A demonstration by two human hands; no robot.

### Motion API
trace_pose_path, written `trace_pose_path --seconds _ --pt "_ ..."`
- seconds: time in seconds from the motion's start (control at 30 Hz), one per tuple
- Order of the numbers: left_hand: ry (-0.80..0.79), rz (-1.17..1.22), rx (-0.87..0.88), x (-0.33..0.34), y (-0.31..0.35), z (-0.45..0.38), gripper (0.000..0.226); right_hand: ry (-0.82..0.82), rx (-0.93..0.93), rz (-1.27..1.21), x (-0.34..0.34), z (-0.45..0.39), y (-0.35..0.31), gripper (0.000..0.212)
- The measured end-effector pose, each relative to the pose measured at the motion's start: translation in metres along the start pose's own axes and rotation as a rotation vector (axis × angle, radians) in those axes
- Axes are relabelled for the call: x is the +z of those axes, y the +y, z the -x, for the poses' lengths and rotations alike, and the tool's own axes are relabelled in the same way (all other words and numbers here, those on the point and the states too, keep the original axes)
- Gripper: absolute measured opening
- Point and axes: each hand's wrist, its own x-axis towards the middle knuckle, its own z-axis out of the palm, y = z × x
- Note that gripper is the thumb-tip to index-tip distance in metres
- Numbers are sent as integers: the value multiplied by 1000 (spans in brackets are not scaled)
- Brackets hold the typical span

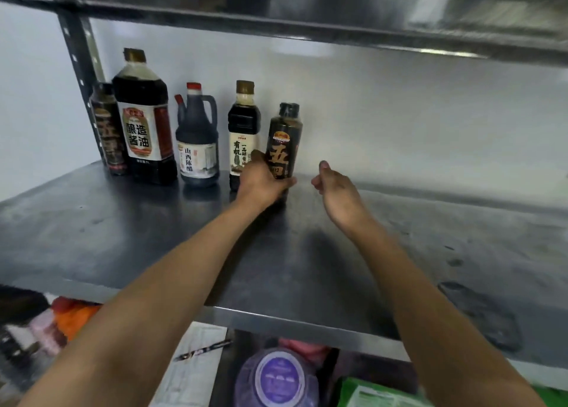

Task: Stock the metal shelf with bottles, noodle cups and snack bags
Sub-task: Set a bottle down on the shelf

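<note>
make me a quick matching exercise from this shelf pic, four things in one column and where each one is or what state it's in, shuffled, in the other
Things
1. large soy sauce bottle
2. jug with the red cap
3. dark bottle with orange writing
4. right hand

Place or state
A. gripped low down by the left hand
B. empty, fingers loosely curled, apart from the bottles
C. second from the left in the row, tallest
D. middle of the row, has a handle

Pairs: 1-C, 2-D, 3-A, 4-B
</note>
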Motion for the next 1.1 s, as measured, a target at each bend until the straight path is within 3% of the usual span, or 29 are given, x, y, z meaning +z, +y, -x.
trace_pose_path --seconds 0.3,0.53,0.77,0.97,1.1 --pt "28 -57 1 21 -6 -12 73 -48 -98 -99 2 -9 3 55" --pt "12 -318 38 15 -5 -15 75 -70 -202 155 5 -2 7 56" --pt "-22 -472 78 5 -8 -10 71 -82 -161 357 2 6 17 45" --pt "-80 -627 204 -9 11 18 43 135 -141 636 -3 37 17 40" --pt "-131 -630 382 -8 39 62 29 366 -75 641 4 73 9 40"
